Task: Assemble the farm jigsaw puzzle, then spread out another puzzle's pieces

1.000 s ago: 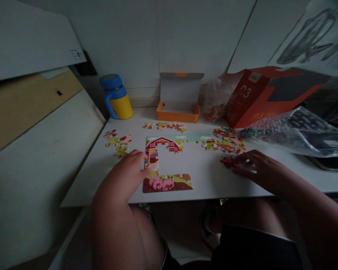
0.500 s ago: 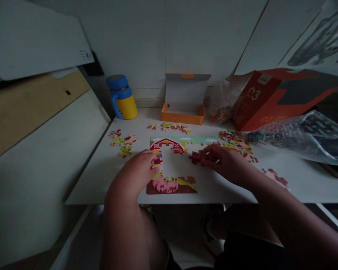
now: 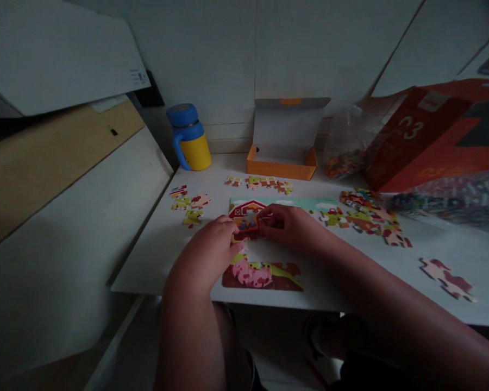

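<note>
A partly assembled jigsaw puzzle [image 3: 264, 276] with a red barn and a pink spotted animal lies on the white table. My left hand [image 3: 220, 241] rests at its left side, thumb and fingertips pressed on the left column of pieces. Between the thumb and fingers of my right hand [image 3: 287, 225] is a dark red jigsaw piece [image 3: 250, 221], set at the opening beneath the barn roof. My fingers cover part of this piece, so I cannot tell whether it is locked in. The puzzle's top strip [image 3: 305, 203] runs right behind my right hand.
Loose pieces lie left [image 3: 193, 216], behind [image 3: 258, 183] and right [image 3: 370, 217] of the puzzle, with a brown-and-white piece [image 3: 448, 278] far right. Behind stand a blue-yellow mug [image 3: 195, 149], an open orange box [image 3: 281, 167], a plastic bag of pieces [image 3: 344, 157] and a red box [image 3: 411, 141].
My right hand has moved left with its jigsaw piece, from right of the gap to under the barn roof. My left hand stays on the puzzle's left side. The view has shifted slightly.
</note>
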### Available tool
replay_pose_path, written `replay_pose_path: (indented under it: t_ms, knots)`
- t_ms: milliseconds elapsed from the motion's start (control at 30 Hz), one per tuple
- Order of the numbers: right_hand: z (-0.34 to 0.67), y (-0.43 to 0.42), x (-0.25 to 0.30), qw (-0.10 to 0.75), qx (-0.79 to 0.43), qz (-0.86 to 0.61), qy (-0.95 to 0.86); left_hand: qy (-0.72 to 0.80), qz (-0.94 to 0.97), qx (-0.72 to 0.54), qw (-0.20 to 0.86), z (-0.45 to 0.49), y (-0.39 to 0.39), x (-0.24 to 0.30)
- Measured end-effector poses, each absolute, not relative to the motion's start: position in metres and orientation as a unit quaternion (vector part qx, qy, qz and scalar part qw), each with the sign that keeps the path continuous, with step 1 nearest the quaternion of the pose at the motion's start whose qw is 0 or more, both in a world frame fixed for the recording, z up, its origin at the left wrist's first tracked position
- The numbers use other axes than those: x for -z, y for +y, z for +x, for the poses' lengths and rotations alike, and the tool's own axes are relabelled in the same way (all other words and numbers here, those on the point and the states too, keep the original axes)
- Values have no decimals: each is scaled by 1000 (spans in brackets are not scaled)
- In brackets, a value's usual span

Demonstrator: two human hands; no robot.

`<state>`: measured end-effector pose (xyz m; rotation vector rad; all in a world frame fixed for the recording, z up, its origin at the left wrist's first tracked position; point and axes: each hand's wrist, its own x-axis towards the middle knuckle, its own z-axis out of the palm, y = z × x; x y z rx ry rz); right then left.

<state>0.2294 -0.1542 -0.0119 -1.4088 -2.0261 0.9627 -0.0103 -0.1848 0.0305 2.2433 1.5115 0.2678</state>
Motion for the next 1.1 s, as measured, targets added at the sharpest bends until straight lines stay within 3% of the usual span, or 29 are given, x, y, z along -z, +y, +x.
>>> replay_pose_path:
  t_ms: [233,467,1100]
  knots:
    - [220,-163,2,239,-270,-543,-758,569,791,-70,212,-2,-185,-38]
    - [213,-164,7,182,-217,-552,-784,561,797,-79,210,1,-185,-39]
    - [209,-167,6,155,-197,-562,-788,553,808,-85,183,6,-181,-37]
